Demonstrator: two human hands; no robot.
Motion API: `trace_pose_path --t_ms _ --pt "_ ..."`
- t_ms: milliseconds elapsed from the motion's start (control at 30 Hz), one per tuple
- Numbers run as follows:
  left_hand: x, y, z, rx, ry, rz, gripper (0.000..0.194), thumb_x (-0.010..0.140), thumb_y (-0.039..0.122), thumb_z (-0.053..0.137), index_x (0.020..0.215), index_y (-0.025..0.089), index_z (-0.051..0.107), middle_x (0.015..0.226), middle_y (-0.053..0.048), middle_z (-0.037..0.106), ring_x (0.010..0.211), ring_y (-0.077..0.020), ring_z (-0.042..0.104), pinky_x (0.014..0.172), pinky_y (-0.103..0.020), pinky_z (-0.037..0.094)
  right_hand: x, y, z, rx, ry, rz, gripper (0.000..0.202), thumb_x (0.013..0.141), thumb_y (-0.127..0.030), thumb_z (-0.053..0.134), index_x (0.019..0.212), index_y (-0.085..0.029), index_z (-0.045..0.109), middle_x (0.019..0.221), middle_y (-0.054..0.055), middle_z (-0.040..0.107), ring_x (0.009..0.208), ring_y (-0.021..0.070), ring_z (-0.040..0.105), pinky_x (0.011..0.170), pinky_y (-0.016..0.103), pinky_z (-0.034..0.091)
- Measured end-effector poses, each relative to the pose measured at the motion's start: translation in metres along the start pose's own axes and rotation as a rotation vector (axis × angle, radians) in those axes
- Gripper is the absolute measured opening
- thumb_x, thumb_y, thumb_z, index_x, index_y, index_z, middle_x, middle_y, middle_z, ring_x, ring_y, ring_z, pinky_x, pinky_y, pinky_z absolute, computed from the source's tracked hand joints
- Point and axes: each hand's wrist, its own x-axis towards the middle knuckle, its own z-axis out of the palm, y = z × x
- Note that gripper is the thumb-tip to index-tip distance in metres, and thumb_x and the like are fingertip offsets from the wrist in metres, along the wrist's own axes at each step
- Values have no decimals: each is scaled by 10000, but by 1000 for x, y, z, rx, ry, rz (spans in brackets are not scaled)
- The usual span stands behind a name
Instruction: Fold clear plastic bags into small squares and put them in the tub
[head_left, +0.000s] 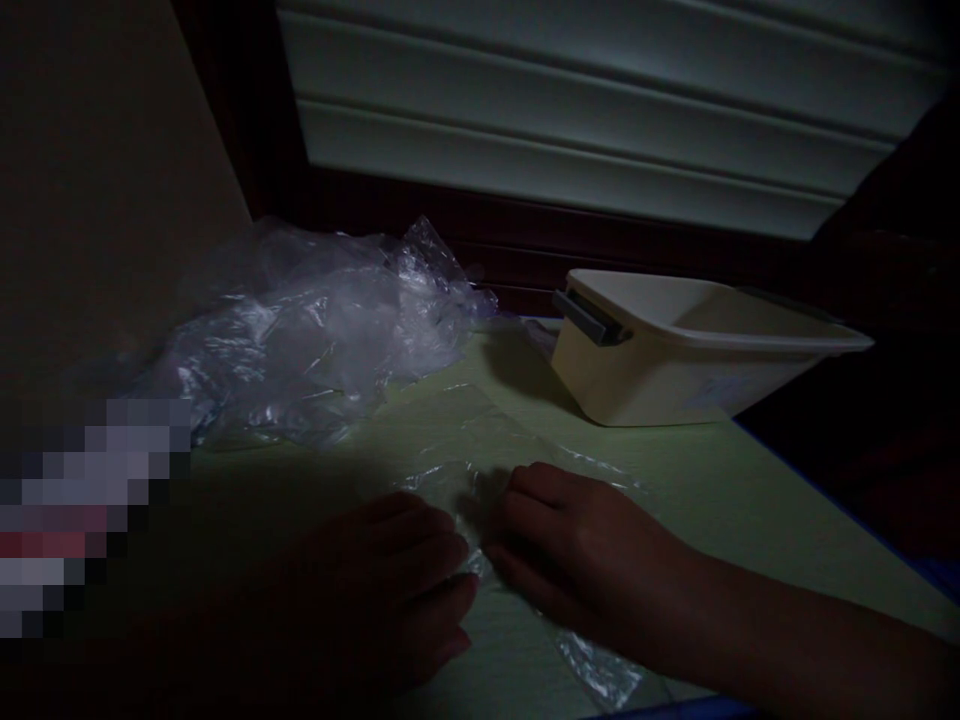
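A thin clear plastic bag (600,668) lies spread on the light green tabletop, its far part reaching up past my hands. My right hand (577,545) is closed, knuckles up, with its fingertips pinching the plastic. Close to it on the left, my left hand (405,590) bends its fingers in and grips the same bag near the middle. A small gap separates the two hands. The scene is dark, so the fingertips and the thumbs are hard to make out.
A heap of crumpled clear plastic bags (322,330) sits at the back left. A cream plastic bin (645,375) with a grey handle stands at the back right, near the edge of the table (810,540). Behind them is a dark frame with pale slats (562,110).
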Motion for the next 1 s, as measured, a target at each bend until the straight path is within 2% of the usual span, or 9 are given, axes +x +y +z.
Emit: trace_pose_path --t_ms 100,200,333,433,600,700,833,1000 --pt "1 -2 -3 -42 31 43 155 906 240 624 766 203 571 814 14 617 736 -160 547 700 -293 450 0 5 0 -74 -11 88 119 897 -128 512 837 -137 614 792 59 610 671 155 546 602 262 391" --pt "2 -2 -5 -62 40 31 158 935 230 587 780 201 579 826 16 626 745 -160 551 716 -288 451 1 10 -3 -128 -43 199 135 906 -136 491 826 -142 600 760 56 610 624 149 544 565 256 356" --pt "1 0 -4 -69 37 1 194 970 213 520 793 190 595 858 14 643 767 -162 573 715 -298 450 3 14 -9 -59 -89 289 123 897 -163 508 788 -159 566 715 26 592 561 118 516 523 230 311" --pt "1 1 -4 -53 60 -27 287 1014 199 413 796 190 599 855 12 644 732 -157 576 708 -301 446 3 16 -12 10 -65 299 132 894 -180 515 767 -166 546 713 13 580 559 101 502 524 214 304" --pt "7 2 -11 -17 169 -29 488 1066 175 188 768 195 575 756 25 632 687 -140 564 696 -282 447 2 20 -11 -90 -68 342 178 923 -213 480 770 -159 554 696 30 585 555 114 491 535 237 289" --pt "9 2 -14 2 198 -6 472 1062 161 201 791 187 587 753 22 639 692 -142 569 697 -290 451 1 19 -10 -21 -80 374 215 937 -223 458 755 -161 553 660 22 583 521 104 481 516 232 282" --pt "5 3 -14 -56 157 5 327 1022 128 356 813 197 597 777 26 660 711 -142 583 712 -289 455 1 14 -11 111 -65 361 189 905 -194 499 727 -161 554 632 7 565 508 94 457 498 219 289" --pt "-3 3 -3 -70 95 52 225 986 272 475 811 206 600 806 10 663 739 -149 593 746 -284 486 2 10 -18 271 -58 348 164 882 -163 544 722 -153 576 630 -18 554 530 85 467 487 193 308"
